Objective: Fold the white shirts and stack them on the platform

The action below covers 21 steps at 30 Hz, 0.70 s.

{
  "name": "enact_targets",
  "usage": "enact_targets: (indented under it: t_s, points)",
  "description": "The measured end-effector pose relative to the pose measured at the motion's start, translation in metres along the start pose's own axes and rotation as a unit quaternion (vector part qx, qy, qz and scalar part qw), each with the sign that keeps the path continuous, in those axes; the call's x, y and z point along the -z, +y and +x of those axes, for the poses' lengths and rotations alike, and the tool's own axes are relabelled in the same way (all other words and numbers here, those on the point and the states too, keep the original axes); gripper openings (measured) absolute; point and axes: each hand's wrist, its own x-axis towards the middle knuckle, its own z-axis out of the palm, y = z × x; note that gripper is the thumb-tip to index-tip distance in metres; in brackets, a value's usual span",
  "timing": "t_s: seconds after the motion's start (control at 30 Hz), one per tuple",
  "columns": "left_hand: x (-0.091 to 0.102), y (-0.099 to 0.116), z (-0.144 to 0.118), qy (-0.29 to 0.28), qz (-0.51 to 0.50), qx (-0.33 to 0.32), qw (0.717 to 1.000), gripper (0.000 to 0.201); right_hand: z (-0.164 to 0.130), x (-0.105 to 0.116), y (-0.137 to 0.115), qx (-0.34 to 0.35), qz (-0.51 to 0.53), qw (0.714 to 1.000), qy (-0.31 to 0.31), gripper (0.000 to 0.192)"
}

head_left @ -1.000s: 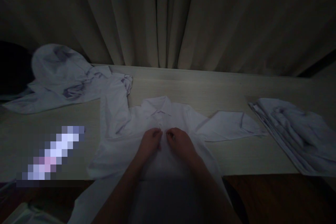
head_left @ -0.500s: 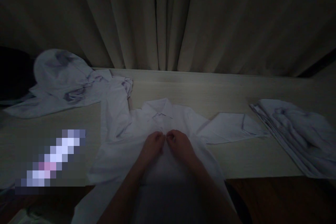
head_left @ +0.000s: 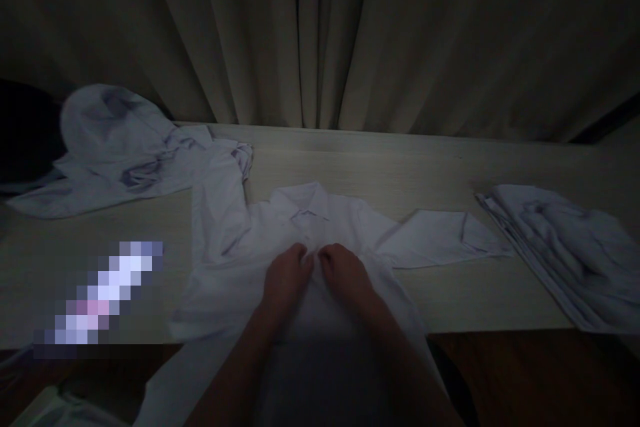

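Dimly lit scene; detail is limited. White collared shirt (head_left: 300, 260) lies front-up on the pale wooden table (head_left: 400, 167), collar away from the person, hem hanging over the near table edge toward the lap. One sleeve runs up the collar's left side; the other is spread flat to the collar's right.

Left hand (head_left: 285, 277) and right hand (head_left: 345, 273) sit side by side on the shirt's centre line, just below the collar, nearly touching each other. Fingers (head_left: 300, 252) of both are curled inward, tips pressed down at the placket. They appear to pinch a small bit of fabric or a button there, but the light is too poor to say; I cannot tell whether either actually has hold of cloth or only rests on it.

Handling judgement: the shirt looks light, thin and fully limp, so it will drape, wrinkle and slide on the smooth table rather than keep a shape. Not fragile. Best held by pinching at stiffer parts: collar, placket edges, shoulder seams. The overhanging hem may drag the body toward the lap if the chest is released.

Relative to the collar: a loose, crumpled pile of white garments (head_left: 115, 147) lies well to the left and farther back; a neatly folded stack of white clothes (head_left: 560, 247) lies well to the right. Curtain (head_left: 320, 33) hangs behind the table's far edge.
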Motion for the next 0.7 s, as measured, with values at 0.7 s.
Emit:
enact_targets:
  t_s: [0.7]
  points:
    - [-0.0021,-0.0004,0.0063,-0.017,-0.019,-0.009,1.0,0.028,-0.004,-0.0039,0.0035,0.029,-0.042,0.999,-0.008,0.027]
